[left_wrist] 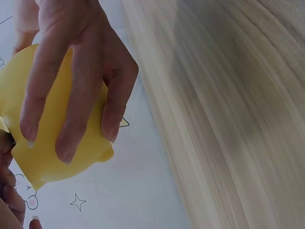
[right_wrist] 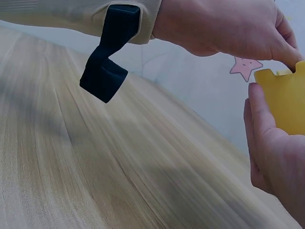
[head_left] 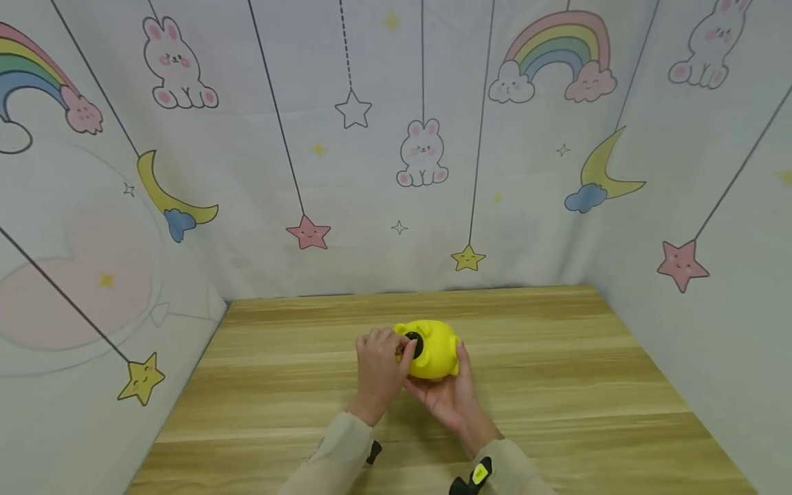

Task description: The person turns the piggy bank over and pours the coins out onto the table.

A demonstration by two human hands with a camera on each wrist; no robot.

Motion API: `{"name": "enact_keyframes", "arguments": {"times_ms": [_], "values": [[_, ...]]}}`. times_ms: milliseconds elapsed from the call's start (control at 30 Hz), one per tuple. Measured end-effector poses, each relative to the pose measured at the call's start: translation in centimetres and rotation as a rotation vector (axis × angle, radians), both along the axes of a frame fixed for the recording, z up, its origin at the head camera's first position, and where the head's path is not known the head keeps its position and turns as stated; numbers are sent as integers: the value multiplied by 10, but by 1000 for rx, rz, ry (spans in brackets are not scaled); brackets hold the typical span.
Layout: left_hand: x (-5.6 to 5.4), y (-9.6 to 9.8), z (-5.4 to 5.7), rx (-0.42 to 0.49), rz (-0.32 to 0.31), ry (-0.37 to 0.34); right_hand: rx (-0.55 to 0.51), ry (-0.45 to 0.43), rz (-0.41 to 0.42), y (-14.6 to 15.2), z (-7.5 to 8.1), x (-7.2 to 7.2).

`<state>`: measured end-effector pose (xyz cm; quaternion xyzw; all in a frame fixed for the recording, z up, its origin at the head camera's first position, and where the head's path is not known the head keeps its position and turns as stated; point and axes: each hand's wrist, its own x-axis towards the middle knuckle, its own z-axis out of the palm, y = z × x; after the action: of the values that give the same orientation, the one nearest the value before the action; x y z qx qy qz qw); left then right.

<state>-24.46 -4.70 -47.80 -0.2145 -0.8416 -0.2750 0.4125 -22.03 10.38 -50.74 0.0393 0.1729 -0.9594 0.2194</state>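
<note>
A bright yellow rounded figure [head_left: 438, 349] with small knobs, like a piggy bank, is held above the table. Set in the side facing left is a black round plug [head_left: 416, 344]. My right hand [head_left: 450, 400] grips the figure from below and the right; in the left wrist view its fingers [left_wrist: 78, 105] spread over the yellow surface. The left hand [head_left: 379, 359] has its thumb and fingertips curled at the plug and pinches it. The right wrist view shows the left fingers at the figure's notched edge, hiding the plug.
A wood-grain table [head_left: 278, 385] lies under both hands. White cloth walls [head_left: 371, 261] printed with rabbits, stars and rainbows stand behind and at both sides. Black wrist devices [head_left: 473, 478] are strapped over the beige sleeves [head_left: 337, 454].
</note>
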Motion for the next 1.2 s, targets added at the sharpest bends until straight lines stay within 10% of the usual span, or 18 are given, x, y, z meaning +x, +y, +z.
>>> {"name": "enact_keyframes", "arguments": {"times_ms": [500, 1200], "values": [[-2, -1, 1, -105, -13, -2, 8, 8, -2, 4, 5, -2], [-3, -3, 3, 22, -5, -22, 40, 2, -71, 6, 9, -4]]}}
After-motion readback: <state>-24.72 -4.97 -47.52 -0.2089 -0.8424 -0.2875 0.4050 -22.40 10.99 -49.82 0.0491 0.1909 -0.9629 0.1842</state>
